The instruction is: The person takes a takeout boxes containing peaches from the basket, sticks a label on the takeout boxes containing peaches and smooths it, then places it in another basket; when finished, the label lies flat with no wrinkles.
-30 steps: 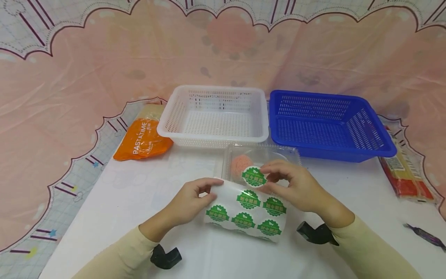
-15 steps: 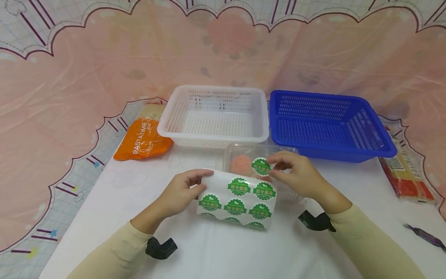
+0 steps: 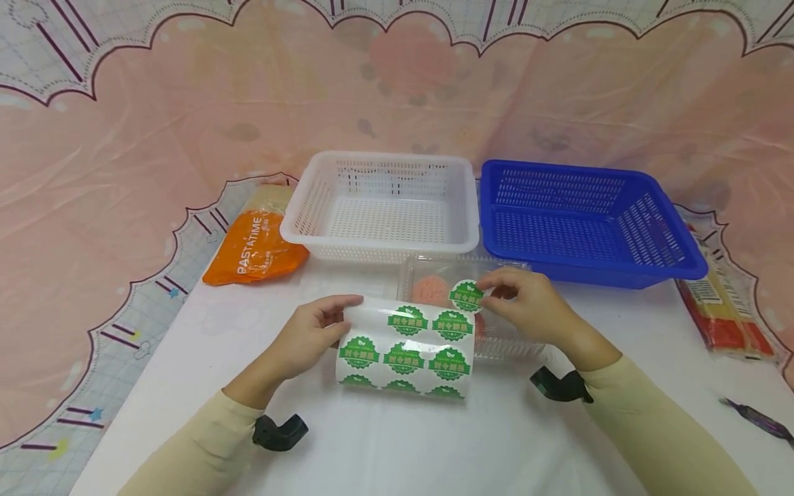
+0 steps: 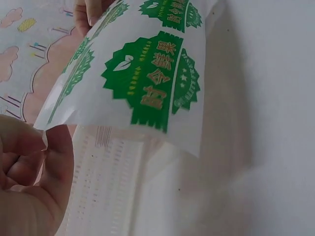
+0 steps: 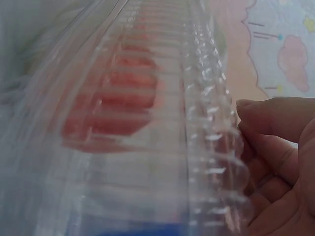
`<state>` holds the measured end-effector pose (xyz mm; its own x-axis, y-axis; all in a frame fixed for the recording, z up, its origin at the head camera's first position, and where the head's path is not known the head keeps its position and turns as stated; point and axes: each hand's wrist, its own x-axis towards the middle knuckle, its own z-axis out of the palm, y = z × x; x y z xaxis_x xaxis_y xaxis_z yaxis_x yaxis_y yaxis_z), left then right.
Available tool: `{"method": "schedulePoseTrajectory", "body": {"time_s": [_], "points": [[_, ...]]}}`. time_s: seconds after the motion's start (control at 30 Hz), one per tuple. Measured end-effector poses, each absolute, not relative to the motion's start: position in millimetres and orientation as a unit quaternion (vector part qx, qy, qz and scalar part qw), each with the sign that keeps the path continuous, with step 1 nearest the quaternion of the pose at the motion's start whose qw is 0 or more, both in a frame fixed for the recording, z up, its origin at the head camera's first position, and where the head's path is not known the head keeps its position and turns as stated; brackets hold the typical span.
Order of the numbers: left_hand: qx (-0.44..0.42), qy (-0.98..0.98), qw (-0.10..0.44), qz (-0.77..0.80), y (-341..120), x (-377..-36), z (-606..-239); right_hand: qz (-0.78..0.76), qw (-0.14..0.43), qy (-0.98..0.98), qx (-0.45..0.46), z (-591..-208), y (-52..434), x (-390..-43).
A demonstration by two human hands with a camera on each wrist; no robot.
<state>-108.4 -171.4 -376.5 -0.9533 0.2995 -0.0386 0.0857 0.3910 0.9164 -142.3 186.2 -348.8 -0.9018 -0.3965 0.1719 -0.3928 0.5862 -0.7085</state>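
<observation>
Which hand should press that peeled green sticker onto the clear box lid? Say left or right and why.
Right. The right hand already pinches the peeled sticker just above the clear box, so it likely only needs to lower it. The left hand grips the sticker sheet, beside the box.

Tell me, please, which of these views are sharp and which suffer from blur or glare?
Head view: evenly lit and sharp, soft shadows, mild edge distortion; the white sheet of green round stickers reads clearly. Left wrist view: that sheet is very close, its print slightly soft. Right wrist view: the clear plastic clamshell box is blurred, with glints on its ribs.
</observation>
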Motion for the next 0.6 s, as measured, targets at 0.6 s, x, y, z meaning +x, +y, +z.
{"method": "schedulePoseTrajectory", "body": {"time_s": [0.6], "points": [[0.074, 0.848, 0.07, 0.52, -194, -119, -383, -0.383, -0.008, 0.9, -0.206, -351, 189, -155]]}}
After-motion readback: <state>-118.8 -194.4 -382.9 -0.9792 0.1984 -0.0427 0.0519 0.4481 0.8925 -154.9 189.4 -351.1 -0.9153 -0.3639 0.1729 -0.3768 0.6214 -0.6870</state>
